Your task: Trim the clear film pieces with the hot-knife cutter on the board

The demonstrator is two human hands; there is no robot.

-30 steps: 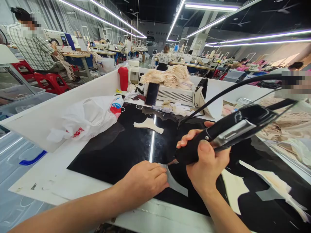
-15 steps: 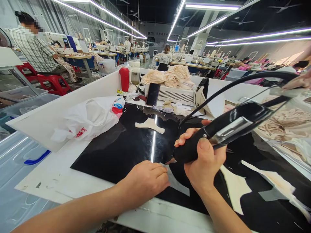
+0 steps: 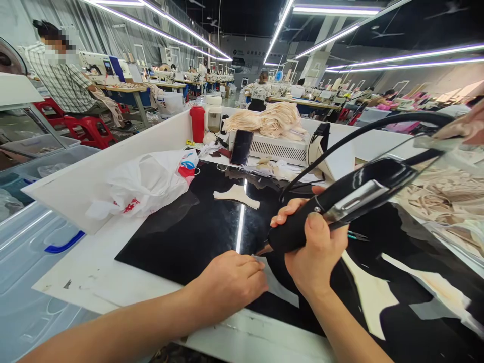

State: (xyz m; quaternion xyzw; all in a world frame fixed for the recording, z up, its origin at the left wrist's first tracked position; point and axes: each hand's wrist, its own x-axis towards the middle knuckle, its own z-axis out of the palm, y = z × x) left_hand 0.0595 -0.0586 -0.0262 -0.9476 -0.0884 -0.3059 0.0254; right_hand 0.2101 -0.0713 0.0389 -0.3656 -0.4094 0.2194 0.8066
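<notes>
My right hand (image 3: 315, 247) is wrapped around a thick black corded handheld tool (image 3: 291, 232) with a silver lever along its side. The tool's narrow tip points down left, beside the upper end of a thin grey translucent fabric piece (image 3: 278, 282) lying on the black glossy mat (image 3: 177, 237). My left hand (image 3: 230, 280) rests on the mat with fingers pressed together at that same end of the piece; the fingertips are partly hidden. Cream fabric cutouts lie beyond my hands (image 3: 238, 194) and right of my right wrist (image 3: 372, 297). Small teal-handled snips (image 3: 357, 236) show just past my right hand.
A crumpled white plastic bag (image 3: 147, 176) lies at the left. At the back stand a red cup (image 3: 197, 123), a phone (image 3: 242, 147) and stacked cream fabric (image 3: 272, 118) on a vented white box. Low white walls (image 3: 113, 151) edge the table; people sit at sewing machines beyond.
The whole view has shifted slightly, and the teal-handled snips have come into sight beside my right hand. Both hands, the tool and the grey piece keep nearly the same arrangement.
</notes>
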